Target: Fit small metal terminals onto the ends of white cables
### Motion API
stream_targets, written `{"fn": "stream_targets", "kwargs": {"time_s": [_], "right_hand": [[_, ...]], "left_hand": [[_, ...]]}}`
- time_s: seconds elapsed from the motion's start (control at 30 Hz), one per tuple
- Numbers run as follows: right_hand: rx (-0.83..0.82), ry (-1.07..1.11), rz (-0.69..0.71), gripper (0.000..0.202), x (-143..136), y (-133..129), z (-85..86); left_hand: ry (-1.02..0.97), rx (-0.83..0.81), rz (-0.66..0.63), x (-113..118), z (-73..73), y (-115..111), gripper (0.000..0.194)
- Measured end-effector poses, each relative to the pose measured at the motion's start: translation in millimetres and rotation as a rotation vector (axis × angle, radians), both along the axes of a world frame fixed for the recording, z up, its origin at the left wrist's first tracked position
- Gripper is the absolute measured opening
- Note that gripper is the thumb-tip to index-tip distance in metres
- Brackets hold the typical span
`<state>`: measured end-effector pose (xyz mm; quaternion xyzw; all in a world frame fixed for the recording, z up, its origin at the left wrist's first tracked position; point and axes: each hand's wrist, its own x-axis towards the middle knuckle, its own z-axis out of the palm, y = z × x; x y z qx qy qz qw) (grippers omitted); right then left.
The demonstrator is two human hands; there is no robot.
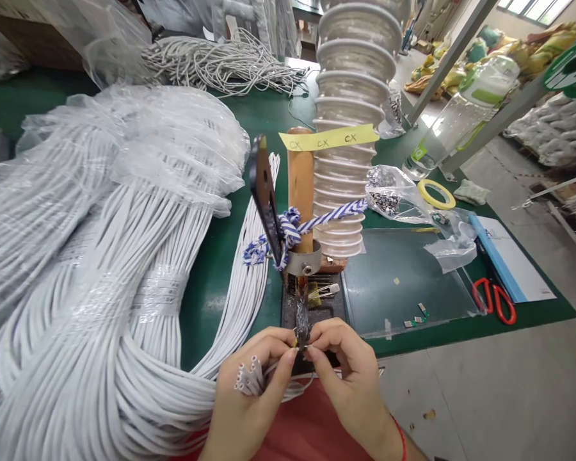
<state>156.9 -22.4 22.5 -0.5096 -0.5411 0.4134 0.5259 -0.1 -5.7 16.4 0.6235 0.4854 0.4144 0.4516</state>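
My left hand (254,384) is closed round several white cables (250,378), whose cut ends poke out over the back of the thumb. Its thumb and forefinger pinch at the lower end of a soldering iron (302,314), which points down from a wooden handle (300,192). Just across from it, my right hand (343,378) pinches something too small to make out, close to the same tip. Blue-and-white cord (290,230) ties the handle to a black metal lever (266,192). Beneath the iron lies a dark base (326,310) with small metal parts.
Large bundles of white cable (144,282) cover the left side. A clear ribbed hose (345,128) rises behind the iron. On the right are red scissors (494,299), yellow tape (436,194), a bag of small metal parts (386,192) and a bottle (461,115).
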Motion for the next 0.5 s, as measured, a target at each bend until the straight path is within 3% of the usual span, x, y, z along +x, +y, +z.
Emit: {"fn": "stream_targets", "kwargs": {"time_s": [0.27, 0.5], "right_hand": [[0.040, 0.032, -0.012, 0.018, -2.0, 2.4, 4.8], [0.011, 0.018, 0.029, 0.017, 3.0, -5.0, -0.1]], "left_hand": [[-0.011, 0.007, 0.010, -0.2, 5.4, 0.1, 0.021], [-0.008, -0.050, 0.039, -6.0, 1.1, -4.9, 0.021]]}}
